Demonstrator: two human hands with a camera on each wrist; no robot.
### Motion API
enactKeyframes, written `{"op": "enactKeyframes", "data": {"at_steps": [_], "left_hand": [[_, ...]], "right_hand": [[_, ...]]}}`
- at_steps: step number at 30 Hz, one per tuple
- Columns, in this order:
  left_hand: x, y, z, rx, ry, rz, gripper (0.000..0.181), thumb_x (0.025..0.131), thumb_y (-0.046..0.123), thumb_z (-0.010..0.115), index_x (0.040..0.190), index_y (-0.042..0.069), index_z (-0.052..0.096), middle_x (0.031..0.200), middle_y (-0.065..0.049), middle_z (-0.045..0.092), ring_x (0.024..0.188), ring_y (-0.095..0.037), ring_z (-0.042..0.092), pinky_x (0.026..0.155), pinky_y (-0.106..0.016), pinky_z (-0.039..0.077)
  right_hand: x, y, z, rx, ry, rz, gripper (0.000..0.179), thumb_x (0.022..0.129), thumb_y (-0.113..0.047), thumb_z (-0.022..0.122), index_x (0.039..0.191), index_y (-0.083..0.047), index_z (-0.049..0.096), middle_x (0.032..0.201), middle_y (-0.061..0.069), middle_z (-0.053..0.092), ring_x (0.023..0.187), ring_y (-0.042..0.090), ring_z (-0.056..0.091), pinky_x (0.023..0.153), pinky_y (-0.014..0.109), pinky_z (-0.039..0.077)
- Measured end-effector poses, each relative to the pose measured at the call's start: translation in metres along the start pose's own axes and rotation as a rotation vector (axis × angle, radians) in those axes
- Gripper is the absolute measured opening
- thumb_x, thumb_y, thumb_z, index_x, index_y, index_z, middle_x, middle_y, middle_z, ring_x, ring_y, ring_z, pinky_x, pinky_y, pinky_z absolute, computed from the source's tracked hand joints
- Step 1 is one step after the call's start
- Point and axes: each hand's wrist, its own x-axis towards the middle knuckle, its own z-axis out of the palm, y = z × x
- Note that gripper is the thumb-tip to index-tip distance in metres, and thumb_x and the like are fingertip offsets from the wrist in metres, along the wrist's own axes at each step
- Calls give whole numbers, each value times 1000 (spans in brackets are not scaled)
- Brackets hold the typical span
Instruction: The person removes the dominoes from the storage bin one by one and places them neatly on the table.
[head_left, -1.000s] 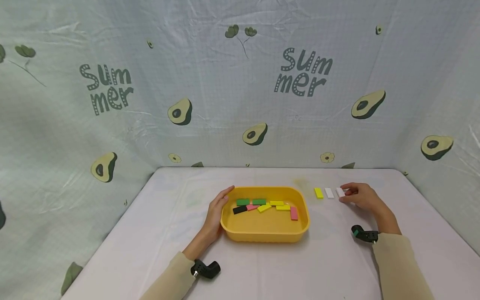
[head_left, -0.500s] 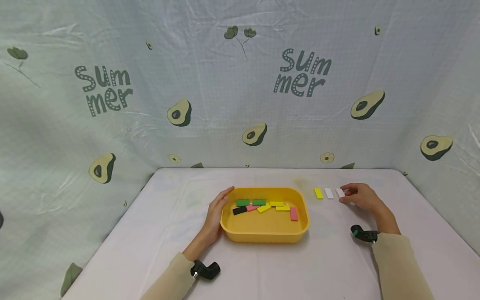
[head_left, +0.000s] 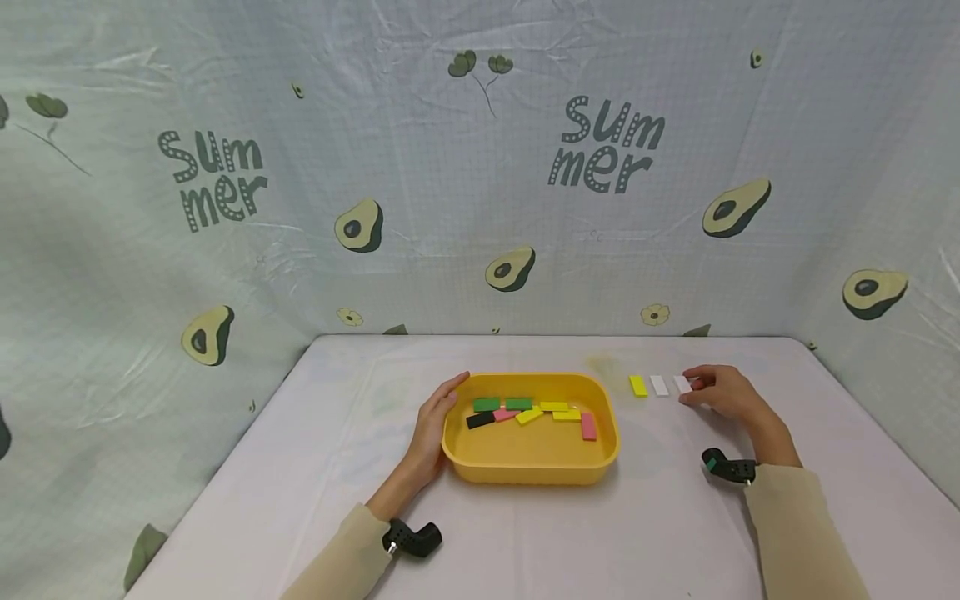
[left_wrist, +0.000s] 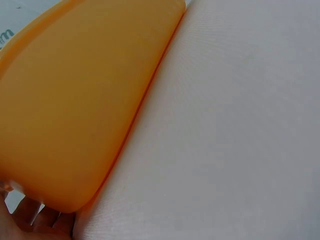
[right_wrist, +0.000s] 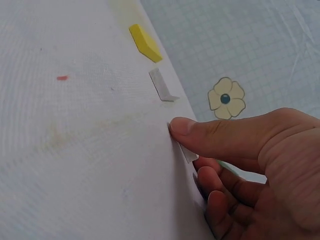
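Note:
A yellow plastic tray (head_left: 525,475) holds several small flat rectangular blocks in the head view. My left hand (head_left: 427,429) rests along the tray's left wall, its extended fingers reaching the far left corner; in the left wrist view, fingertips (left_wrist: 47,220) show at the tray's end. To the tray's right, my right hand (head_left: 723,393) pinches a white block (head_left: 681,384) between thumb and fingers, down at the table. The right wrist view shows the thumb (right_wrist: 192,132) covering much of that block. Beside it stand another white block (head_left: 659,386) and a yellow block (head_left: 637,386), making a spaced row.
Inside the tray lie green blocks (head_left: 486,405), a black block (head_left: 480,420), pink blocks (head_left: 588,427) and yellow blocks (head_left: 567,416). A white cloth covers the table (head_left: 525,542). Behind the row hangs a printed curtain (head_left: 427,292).

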Motion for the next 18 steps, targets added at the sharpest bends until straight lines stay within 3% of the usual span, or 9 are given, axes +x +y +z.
{"op": "enactKeyframes", "data": {"at_steps": [9, 18], "left_hand": [[0, -1, 2, -19, -1, -1, 47, 111, 21, 34, 155, 10, 47, 166, -10, 39, 155, -30, 33, 129, -49, 24], [0, 2, 2, -38, 5, -2, 47, 111, 21, 35, 155, 9, 48, 165, -10, 39, 155, -30, 33, 129, -49, 25]], "right_hand": [[-1, -2, -8, -47, -23, -36, 74, 88, -23, 79, 145, 12, 45, 118, 26, 57, 100, 32, 54, 77, 29, 49], [-8, -35, -21, -116, 103, -152, 68, 93, -26, 75, 146, 7, 48, 123, 30, 59, 109, 43, 57, 83, 46, 54]]}}
